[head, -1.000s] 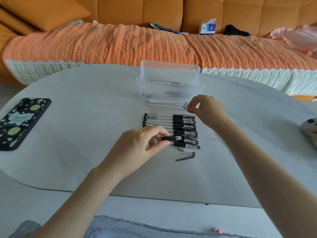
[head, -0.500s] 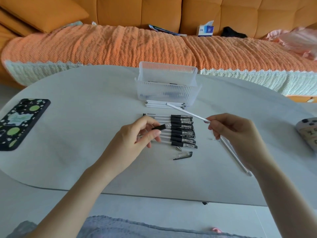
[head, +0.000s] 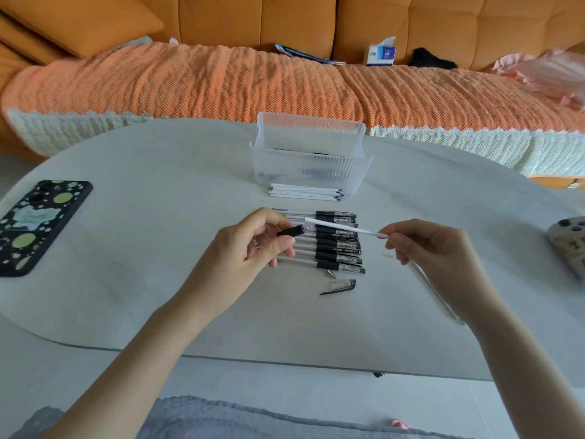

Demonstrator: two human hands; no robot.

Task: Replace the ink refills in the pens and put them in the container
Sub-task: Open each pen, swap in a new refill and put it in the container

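My left hand (head: pixel 250 248) grips a clear pen barrel with a black grip (head: pixel 292 231), its open end pointing right. My right hand (head: pixel 433 248) pinches a white ink refill (head: pixel 343 227) by its right end; the refill's left tip touches the barrel's mouth. A second clear tube (head: pixel 437 296) sticks out below my right hand. Under both lies a row of several black-capped pens (head: pixel 335 248). A stack of white refills (head: pixel 307 193) lies in front of the clear ribbed container (head: pixel 311 167). A loose pen cap (head: pixel 340 286) and a metal tip (head: pixel 330 274) lie near the row.
A phone in a black, green-dotted case (head: pixel 34 224) lies at the table's left. A grey remote-like device (head: pixel 569 245) sits at the right edge. Behind the white table (head: pixel 158 172) runs an orange sofa with a tissue box (head: pixel 381 53).
My right hand lifted a white refill from the stack by the container and carried it toward me. My left hand raised the pen barrel, and the refill's tip now meets its opening.
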